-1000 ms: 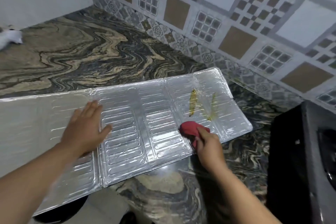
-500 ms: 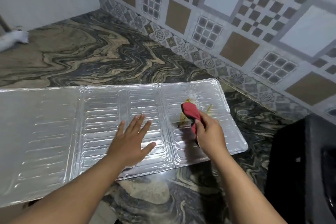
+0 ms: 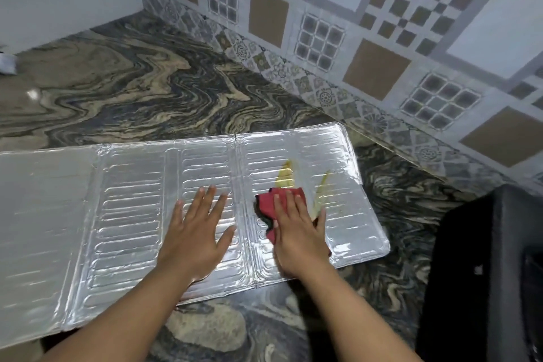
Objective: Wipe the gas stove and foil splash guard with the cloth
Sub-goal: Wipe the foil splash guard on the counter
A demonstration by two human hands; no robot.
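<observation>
The red cloth [image 3: 269, 209] lies bunched under the right hand [image 3: 296, 232], whose flat, spread fingers press it onto the foil splash guard [image 3: 129, 214]. Yellow smears [image 3: 286, 178] streak the foil just beyond the cloth. The left hand [image 3: 197, 232] rests open, palm down, on the guard beside it. The guard lies flat on the marbled surface [image 3: 147, 97].

Foil splash guard [image 3: 132, 214]: silver, shiny, embossed rows of rounded bars. Stain [image 3: 286, 178] on it: yellow streaks. Cloth [image 3: 266, 206]: red, dark edge underneath. Countertop [image 3: 147, 97]: swirled marble pattern, dark grey/black with tan-beige veins. Wall tiles [image 3: 338, 9]: grey-white with brown squares, checker blocks, grid squares; floral border strip at base. Gas stove [image 3: 484, 273]: black.
</observation>
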